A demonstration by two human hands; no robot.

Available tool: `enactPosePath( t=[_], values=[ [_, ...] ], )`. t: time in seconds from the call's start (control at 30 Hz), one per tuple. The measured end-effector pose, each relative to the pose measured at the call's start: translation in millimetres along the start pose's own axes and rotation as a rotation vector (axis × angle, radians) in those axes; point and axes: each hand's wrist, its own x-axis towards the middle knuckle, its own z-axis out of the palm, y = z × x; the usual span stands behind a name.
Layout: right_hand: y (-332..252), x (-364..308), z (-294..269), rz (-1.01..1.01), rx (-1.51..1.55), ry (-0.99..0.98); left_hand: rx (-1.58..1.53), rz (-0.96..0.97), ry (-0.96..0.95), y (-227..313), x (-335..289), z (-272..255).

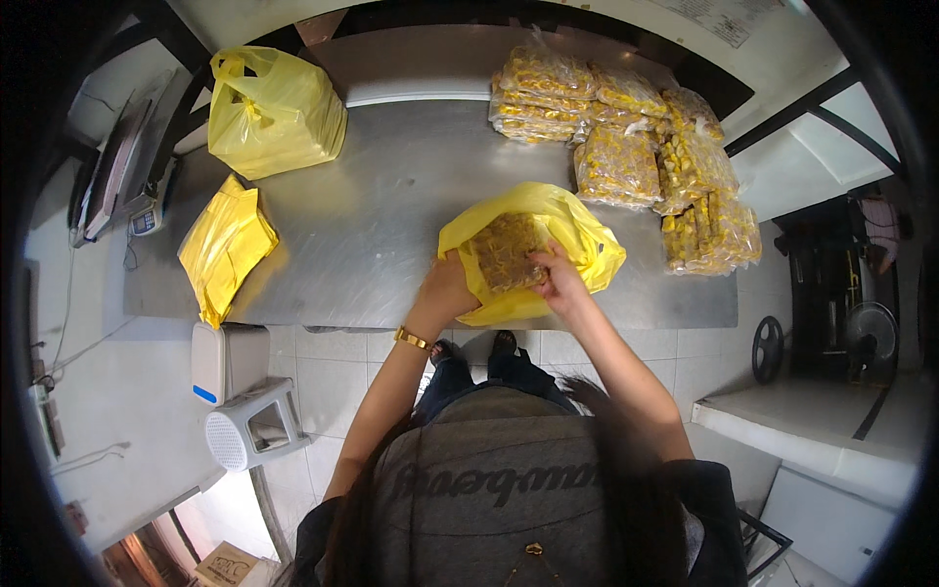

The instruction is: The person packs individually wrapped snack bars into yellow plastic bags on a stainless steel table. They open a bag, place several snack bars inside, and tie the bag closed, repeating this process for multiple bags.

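An opened yellow plastic bag (587,210) lies near the table's front edge. Inside its mouth is a clear plastic pack (504,256) of brownish-yellow food pieces. My right hand (558,278) is closed on the pack's right edge, thumb and fingers pinching the film. My left hand (448,289), below a gold wristwatch, is closed at the bag's left rim; yellow film partly hides its fingertips.
Several similar packs (618,164) are stacked at the table's right. A full, knotted yellow bag (279,122) stands back left, with flat folded yellow bags (229,245) before it. The metal table (381,205) ends just before me; a grey stool (256,423) stands left below.
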Motion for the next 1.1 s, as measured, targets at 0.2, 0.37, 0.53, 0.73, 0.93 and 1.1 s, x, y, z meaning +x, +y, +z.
enactPosePath(
  t=[0.2,0.37,0.53,0.73,0.93,1.1],
  values=[
    [48,13,-22,-0.43,-0.736,-0.138,-0.107,-0.004,-0.132,-14,4,-9],
    [-12,-15,-15,-0.531,-1.809,-0.184,-0.098,0.026,-0.132,3,3,-52],
    [-138,-29,-31,-0.22,-0.559,-0.228,-0.024,0.064,-0.106,-15,-2,-43],
    [-161,166,-140,-0.372,-0.654,0.728,0.084,-0.116,-0.106,25,-15,-51],
    [-172,127,-83,-0.299,-0.764,0.893,0.074,-0.196,-0.087,37,-19,-47],
    [-164,182,-122,-0.416,-0.012,0.568,0.104,-0.137,-0.09,31,-15,-39]
  ],
)
